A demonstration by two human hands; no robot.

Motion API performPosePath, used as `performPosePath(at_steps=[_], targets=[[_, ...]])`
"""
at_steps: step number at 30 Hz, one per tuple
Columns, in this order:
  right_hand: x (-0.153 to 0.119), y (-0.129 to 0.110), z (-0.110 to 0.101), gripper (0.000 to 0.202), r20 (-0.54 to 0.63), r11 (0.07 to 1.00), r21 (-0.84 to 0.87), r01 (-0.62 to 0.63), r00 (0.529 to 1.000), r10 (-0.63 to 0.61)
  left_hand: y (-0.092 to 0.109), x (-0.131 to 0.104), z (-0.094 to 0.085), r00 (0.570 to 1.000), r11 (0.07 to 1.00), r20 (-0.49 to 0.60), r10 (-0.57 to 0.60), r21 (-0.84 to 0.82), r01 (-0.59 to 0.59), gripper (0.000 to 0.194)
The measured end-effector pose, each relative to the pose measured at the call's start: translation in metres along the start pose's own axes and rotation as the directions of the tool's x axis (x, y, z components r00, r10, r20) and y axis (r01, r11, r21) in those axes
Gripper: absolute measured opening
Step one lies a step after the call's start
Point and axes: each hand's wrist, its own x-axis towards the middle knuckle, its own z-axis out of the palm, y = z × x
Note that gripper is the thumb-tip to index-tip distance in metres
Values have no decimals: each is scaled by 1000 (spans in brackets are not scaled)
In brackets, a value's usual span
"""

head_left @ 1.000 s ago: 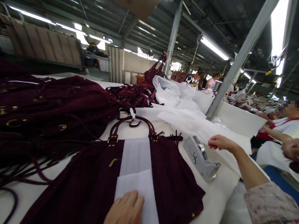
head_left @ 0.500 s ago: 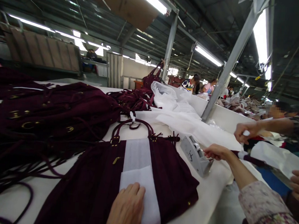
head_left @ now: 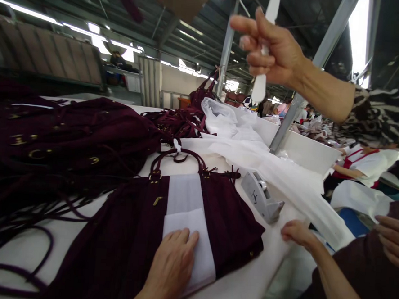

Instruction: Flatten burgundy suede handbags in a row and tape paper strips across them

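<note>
A dark maroon handbag [head_left: 126, 235] lies flat on the table, its handles pointing away from me. Around its middle runs a white paper strip [head_left: 185, 193], one end overlapping the other. My left hand [head_left: 176, 256] rests with fingers laid out on the overlapped paper. To the right of the bag is a grey tape dispenser [head_left: 262, 200]. My right hand [head_left: 297, 232] is just in front of the dispenser, apart from it, with its fingers pinched together. Whatever is between those fingertips, perhaps a bit of tape, is too small to make out.
A co-worker's hand [head_left: 273, 54] with a long white piece reaches in from the upper right. Another person's hand [head_left: 395, 242] is at the right edge. More maroon bags [head_left: 75, 137] are piled on the left. White sheeting [head_left: 266, 160] lies behind the dispenser.
My right hand has come away from the tape dispenser, down towards me. A co-worker's arm has swung up across the view with the white piece. My left hand stays on the paper.
</note>
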Motion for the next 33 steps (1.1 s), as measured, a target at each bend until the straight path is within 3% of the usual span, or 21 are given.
performPosePath(at_steps=[2, 4, 7, 10, 12, 13, 15, 18, 27, 33], targets=[[-15, -1, 3, 26, 66, 997, 71, 36, 997, -41, 2, -4, 5, 1000, 1000, 22, 10, 0, -10, 43], [-30, -21, -2, 28, 179, 961, 264, 84, 975, -134, 5, -7, 10, 999, 1000, 33, 24, -7, -24, 48], [-44, -82, 7, 29, 409, 852, 520, 56, 860, -306, 9, -10, 16, 998, 1000, 55, 24, -2, -24, 48], [-45, -149, 55, 27, 609, 795, 602, -76, 688, -395, 13, -12, 15, 995, 1000, 98, 23, -1, -23, 45], [-34, -179, 96, 27, 677, 802, 582, -135, 627, -386, 14, -13, 11, 995, 1000, 101, 25, -10, -24, 43], [-26, -188, 116, 26, 679, 815, 564, -137, 638, -363, 15, -13, 9, 995, 1000, 98, 26, -17, -24, 41], [-7, -195, 146, 22, 628, 847, 523, -96, 715, -307, 15, -13, 5, 995, 999, 94, 27, -33, -24, 36], [17, -190, 168, 19, 530, 883, 470, -14, 804, -269, 14, -11, 1, 995, 999, 97, 32, -44, -28, 32], [27, -180, 179, 20, 418, 879, 459, 130, 841, -342, 11, 4, -6, 986, 993, 135, 96, -78, -86, 24], [31, -186, 185, 22, 288, 812, 526, 254, 845, -451, 11, 8, -2, 986, 992, 138, 96, -98, -82, 27]])
